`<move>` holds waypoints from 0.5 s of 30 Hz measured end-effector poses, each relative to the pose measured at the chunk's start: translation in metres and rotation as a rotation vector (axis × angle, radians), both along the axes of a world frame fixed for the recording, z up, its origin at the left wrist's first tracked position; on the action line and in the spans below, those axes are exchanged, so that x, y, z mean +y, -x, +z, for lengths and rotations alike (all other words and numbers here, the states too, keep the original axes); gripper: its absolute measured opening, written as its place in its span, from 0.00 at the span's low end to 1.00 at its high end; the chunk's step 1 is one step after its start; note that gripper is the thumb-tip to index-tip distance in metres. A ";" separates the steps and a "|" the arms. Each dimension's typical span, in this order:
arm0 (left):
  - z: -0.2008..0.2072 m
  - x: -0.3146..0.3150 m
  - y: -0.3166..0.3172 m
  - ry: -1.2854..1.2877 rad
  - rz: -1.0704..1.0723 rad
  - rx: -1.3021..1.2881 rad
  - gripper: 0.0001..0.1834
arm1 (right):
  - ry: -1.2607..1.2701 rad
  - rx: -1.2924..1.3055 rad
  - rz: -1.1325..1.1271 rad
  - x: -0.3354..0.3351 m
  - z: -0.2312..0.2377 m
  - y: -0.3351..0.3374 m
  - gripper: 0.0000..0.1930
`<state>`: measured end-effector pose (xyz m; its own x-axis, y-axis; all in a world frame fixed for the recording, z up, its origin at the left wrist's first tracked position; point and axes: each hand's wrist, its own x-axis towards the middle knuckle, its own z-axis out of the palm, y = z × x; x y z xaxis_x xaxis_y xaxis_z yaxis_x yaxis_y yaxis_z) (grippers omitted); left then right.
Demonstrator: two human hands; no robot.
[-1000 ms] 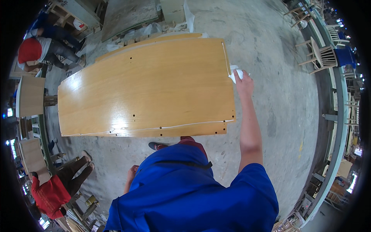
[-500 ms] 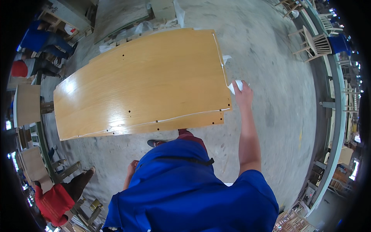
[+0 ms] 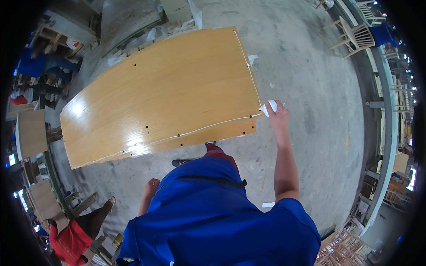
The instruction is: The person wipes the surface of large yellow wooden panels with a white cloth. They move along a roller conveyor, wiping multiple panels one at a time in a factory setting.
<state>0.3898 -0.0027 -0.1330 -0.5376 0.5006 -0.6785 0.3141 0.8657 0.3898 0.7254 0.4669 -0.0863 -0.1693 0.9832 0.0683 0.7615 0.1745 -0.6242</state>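
My right hand [image 3: 279, 115] is closed around a white glue squeeze bottle [image 3: 269, 108], its narrow tip at the near right corner of a large honey-coloured wooden panel [image 3: 195, 84]. A thin white bead of glue [image 3: 215, 128] runs along the panel's near side, and another bead [image 3: 253, 80] follows its right end; the two meet close to the tip. Several small dark holes dot the panel. By my left hip, my left hand [image 3: 152, 185] hangs with its fingers curled, away from the panel; nothing shows in it.
Beyond the panel lie wrapped pieces and plastic sheeting [image 3: 156, 33]. At the right, a wooden chair [image 3: 353, 36] stands by a long green rail [image 3: 385, 104]. People in blue and in red [image 3: 73, 239] are at the left, near leaning boards [image 3: 32, 133]. Chair frames [image 3: 341, 248] stand at lower right.
My right hand has moved the bottle nearer to me along the panel's right end, and the bead there now reaches the near corner. My left hand stays by my hip.
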 end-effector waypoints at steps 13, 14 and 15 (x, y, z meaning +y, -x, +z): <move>0.002 -0.021 -0.019 0.008 0.215 -0.038 0.20 | 0.605 0.730 0.012 0.026 0.008 0.079 0.21; -0.002 -0.021 -0.022 -0.019 0.264 -0.030 0.20 | 0.661 0.854 0.084 0.027 0.007 0.107 0.20; -0.004 -0.025 -0.026 -0.028 0.281 -0.030 0.20 | 0.727 0.972 0.157 0.026 0.008 0.137 0.20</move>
